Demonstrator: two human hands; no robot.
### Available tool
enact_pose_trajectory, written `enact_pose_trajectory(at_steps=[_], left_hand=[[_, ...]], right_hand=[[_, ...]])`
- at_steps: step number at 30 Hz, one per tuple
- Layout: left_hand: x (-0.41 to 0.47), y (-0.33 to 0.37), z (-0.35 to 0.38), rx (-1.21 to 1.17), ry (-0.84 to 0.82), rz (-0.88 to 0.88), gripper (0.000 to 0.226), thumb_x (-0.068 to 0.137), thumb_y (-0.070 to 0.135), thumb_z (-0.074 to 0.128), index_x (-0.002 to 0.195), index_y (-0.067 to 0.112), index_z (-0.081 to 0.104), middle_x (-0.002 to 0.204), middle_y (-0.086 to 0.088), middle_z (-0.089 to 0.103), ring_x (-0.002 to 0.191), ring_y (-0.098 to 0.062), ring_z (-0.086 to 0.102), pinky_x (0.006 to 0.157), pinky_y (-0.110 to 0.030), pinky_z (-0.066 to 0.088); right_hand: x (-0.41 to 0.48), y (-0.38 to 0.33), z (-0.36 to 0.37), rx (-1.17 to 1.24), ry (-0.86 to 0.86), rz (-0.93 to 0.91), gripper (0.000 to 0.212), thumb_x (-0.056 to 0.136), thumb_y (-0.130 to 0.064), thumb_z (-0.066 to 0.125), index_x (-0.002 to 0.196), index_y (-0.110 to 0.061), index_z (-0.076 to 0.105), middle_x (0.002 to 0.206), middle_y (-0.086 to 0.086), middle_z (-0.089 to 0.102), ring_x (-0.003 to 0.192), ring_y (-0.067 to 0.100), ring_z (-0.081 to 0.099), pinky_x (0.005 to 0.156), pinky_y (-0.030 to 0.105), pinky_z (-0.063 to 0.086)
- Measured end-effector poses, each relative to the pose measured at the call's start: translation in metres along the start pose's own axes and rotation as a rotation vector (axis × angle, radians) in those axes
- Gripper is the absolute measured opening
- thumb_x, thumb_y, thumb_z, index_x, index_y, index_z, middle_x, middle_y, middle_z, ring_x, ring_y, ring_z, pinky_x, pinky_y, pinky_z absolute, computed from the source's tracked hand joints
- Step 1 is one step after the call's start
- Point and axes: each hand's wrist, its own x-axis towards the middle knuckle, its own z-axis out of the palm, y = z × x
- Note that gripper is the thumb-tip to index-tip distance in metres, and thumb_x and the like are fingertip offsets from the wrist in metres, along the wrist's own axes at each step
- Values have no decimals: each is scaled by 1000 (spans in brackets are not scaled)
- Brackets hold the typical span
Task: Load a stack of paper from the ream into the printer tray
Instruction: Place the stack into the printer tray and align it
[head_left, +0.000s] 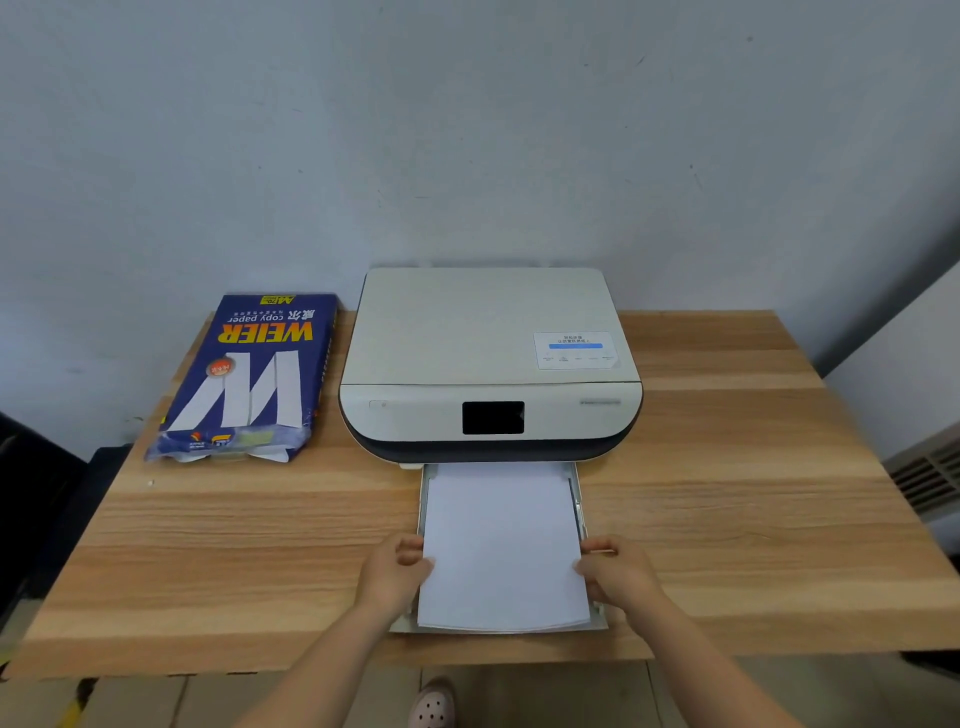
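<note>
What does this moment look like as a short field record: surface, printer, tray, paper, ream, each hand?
surface: wooden table
printer: white printer, lid closed, screen dark
tray: paper tray pulled out toward the person
paper: white paper stack lying in the tray, near end overhanging
ream: blue paper ream left of the printer, near end torn open
left hand: left hand, fingers on the stack's left edge
right hand: right hand, fingers on the stack's right edge
</note>
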Motion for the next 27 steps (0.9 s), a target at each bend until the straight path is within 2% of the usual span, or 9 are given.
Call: enact_pose_trajectory(at_steps=[3, 7, 12, 15, 17, 21, 23, 27], left_hand=[[-9, -9, 1, 6, 0, 22, 28, 79, 2, 67, 96, 23, 60, 93, -1, 67, 92, -18, 63, 67, -23, 48], [-16, -17, 2, 5, -22, 45, 43, 73, -4, 68, 103, 25, 59, 96, -1, 68, 90, -18, 65, 71, -24, 50], [-14, -4, 2, 17, -50, 92, 45, 77, -6, 67, 106, 26, 56, 98, 1, 65, 84, -11, 63, 69, -21, 51], [-11, 1, 2, 12, -56, 105, 45, 77, -5, 68, 110, 23, 57, 97, 1, 64, 85, -8, 61, 66, -19, 50], [-11, 0, 2, 19, -64, 100, 47, 76, -4, 69, 114, 20, 57, 95, 3, 64, 85, -7, 61, 65, -17, 48], [-16, -6, 2, 50, -87, 80, 53, 74, -5, 70, 115, 24, 53, 89, 10, 63, 83, -2, 58, 64, -14, 45], [-16, -9, 2, 60, -86, 76, 57, 73, -5, 70, 122, 20, 54, 91, 8, 64, 86, -7, 60, 66, -14, 46], [-11, -5, 2, 68, -75, 91, 59, 73, -6, 70, 125, 16, 54, 94, 3, 65, 90, -17, 63, 71, -19, 49]], right_hand=[[0, 10, -2, -34, -24, 15, 26, 76, 9, 59, 98, -5, 61, 92, 16, 66, 78, 28, 66, 61, 34, 57], [0, 15, -3, -41, -29, 10, 29, 75, 15, 55, 95, -5, 60, 87, 15, 65, 73, 26, 65, 55, 32, 55], [3, 4, -1, -49, -27, -21, 27, 78, 13, 58, 96, -8, 59, 91, 13, 64, 79, 29, 66, 52, 29, 54], [4, -1, -2, -26, -22, -38, 25, 79, 10, 59, 94, -10, 59, 89, 14, 63, 65, 23, 62, 46, 25, 49], [5, 1, -2, -37, -25, -32, 25, 78, 7, 60, 97, -9, 60, 91, 15, 63, 65, 24, 61, 47, 26, 50], [6, 11, -3, -48, -15, -8, 30, 75, 10, 56, 98, -9, 60, 91, 15, 64, 75, 29, 64, 57, 34, 57], [6, 12, -2, -43, 0, -8, 31, 74, 13, 54, 94, -10, 60, 89, 15, 64, 76, 30, 63, 63, 39, 59], [6, 5, 0, -54, 15, -33, 31, 77, 14, 57, 86, -15, 58, 91, 14, 64, 78, 29, 65, 52, 32, 55]])
